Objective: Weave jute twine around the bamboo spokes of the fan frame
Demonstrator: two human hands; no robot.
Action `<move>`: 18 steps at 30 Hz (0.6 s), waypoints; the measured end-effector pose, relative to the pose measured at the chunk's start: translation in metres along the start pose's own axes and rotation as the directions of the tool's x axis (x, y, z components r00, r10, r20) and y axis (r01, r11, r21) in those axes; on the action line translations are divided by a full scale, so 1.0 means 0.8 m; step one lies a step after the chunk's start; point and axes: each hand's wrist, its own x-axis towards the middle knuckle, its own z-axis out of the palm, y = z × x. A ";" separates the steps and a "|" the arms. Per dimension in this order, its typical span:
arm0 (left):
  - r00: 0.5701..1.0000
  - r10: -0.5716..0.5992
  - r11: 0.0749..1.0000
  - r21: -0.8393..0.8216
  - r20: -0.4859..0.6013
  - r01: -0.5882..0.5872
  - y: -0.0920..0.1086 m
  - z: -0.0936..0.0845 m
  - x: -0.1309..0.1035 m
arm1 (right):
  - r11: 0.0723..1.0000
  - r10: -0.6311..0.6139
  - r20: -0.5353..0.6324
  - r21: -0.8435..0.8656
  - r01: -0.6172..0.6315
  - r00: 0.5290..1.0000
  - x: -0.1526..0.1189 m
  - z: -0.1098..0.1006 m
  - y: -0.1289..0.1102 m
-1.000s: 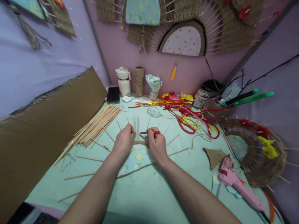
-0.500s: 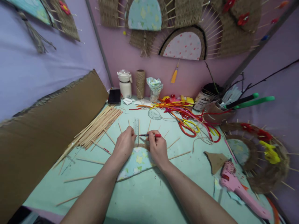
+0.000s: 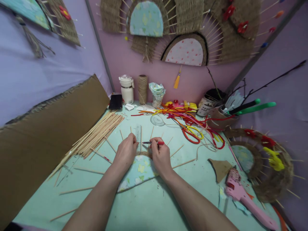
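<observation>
A half-round piece covered in floral cloth lies on the green table, with thin sticks fanning out around its curved edge. My left hand is closed on a clear ruler, which stands out from the curved edge beside one stick. Between the fingers of my right hand is a red pen, its dark tip pointing left toward that stick and the ruler. My right wrist rests over the right side of the cloth piece. Whether the tip touches the stick cannot be made out.
Loose sticks lie in a pile at left beside a cardboard panel. Scissors, coloured pipe cleaners and a protractor are behind my hands. A pink glue gun lies at right, near a woven wreath.
The view has shifted slightly, so everything sits a little lower and further left. Both hands keep nearly the same hold on ruler and pen.
</observation>
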 end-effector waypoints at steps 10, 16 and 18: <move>1.000 0.001 1.000 -0.005 0.005 -0.001 -0.002 0.001 0.001 | 0.998 -0.035 -0.025 -0.043 0.034 0.999 -0.001 -0.001 -0.001; 1.000 -0.007 1.000 -0.010 -0.019 0.006 0.000 0.001 -0.001 | 0.994 -0.101 -0.043 -0.040 0.099 0.994 -0.002 -0.002 -0.002; 1.000 -0.004 1.000 -0.021 -0.025 0.003 -0.001 0.001 0.000 | 0.993 -0.116 -0.058 -0.041 0.113 0.992 0.000 -0.004 -0.003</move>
